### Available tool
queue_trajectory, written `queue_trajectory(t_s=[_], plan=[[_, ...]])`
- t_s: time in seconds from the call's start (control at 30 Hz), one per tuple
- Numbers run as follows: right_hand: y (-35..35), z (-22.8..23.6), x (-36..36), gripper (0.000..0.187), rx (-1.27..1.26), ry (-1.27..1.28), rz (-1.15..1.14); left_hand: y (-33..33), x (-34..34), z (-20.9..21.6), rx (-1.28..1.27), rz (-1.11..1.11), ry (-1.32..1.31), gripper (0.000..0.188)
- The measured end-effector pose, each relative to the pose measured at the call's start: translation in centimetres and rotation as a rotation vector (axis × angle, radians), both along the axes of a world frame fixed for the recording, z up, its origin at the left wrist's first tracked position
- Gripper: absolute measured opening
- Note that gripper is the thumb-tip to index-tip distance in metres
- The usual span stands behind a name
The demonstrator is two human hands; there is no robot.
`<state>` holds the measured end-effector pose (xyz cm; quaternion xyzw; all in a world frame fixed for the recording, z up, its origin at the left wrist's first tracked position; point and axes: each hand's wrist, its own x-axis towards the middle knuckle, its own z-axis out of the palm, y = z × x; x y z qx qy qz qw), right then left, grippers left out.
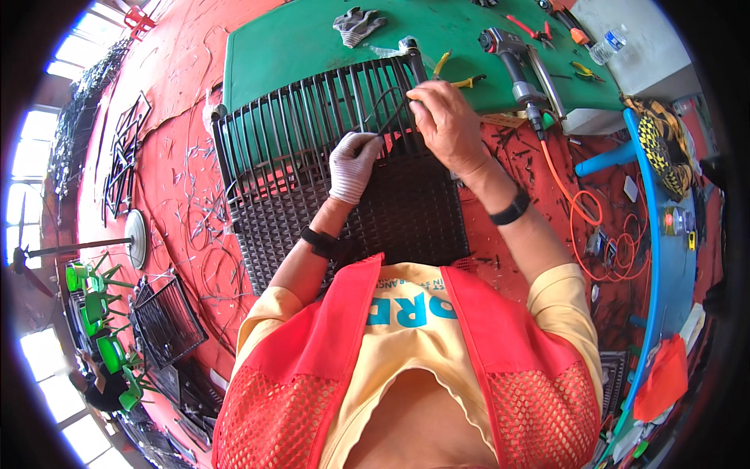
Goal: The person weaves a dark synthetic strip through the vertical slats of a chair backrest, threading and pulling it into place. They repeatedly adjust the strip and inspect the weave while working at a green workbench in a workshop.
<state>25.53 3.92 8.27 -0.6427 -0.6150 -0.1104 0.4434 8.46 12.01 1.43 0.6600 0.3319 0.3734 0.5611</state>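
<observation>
Floor: a red floor (168,94) is seen in the upper left of the frame, with thin scraps and loops of strip lying on it.
Table: a green table (312,39) is seen across the top middle.
Woven panel: a dark brown panel (312,156) is laid in the middle of the frame, its top edge resting on the table. Its lower part is woven tight; its upper part is bare bars.
Air tool: a grey tool (516,66) is laid on the table at the upper right, with an orange hose (582,207) curled on the floor below it.
Right hand: the bare right hand (449,125) is closed on the dark strip at the top of the woven part, and some of the bars are hidden by it.
Left hand: the gloved left hand (353,162) is pinched shut on the same strip, just beside the right hand.
Glove: a spare grey glove (358,23) is left on the table at the top.
Strip: a thin dark strip (383,105) is looped up over the bars between the hands.
Pliers: yellow-handled pliers (467,80) are laid near the right hand.
</observation>
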Motion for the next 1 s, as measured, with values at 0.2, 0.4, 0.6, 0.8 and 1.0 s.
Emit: queue_trajectory(t_s=[0.2,0.4,0.6,0.8,1.0], plan=[[1.3,-5.2,-3.7,0.02,-0.559,0.791,0.054,-0.3,1.7,-1.2,-0.066,0.223,-0.178,0.005],[1.5,-6.7,-2.5,0.012,-0.411,1.976,0.288,-0.6,2.6,-1.4,0.433,0.307,0.206,0.006],[1.0,-6.5,-1.4,0.016,-0.56,1.89,0.406,-1.4,2.4,-0.9,0.701,0.164,0.583,0.007],[1.6,-3.6,0.3,0.03,-1.025,0.891,0.22,-0.7,1.7,-0.9,0.559,0.026,0.439,0.011],[2.9,-2.2,0.7,0.024,-1.119,0.549,0.242,-0.8,1.5,-1.0,0.553,0.03,0.418,0.011]])
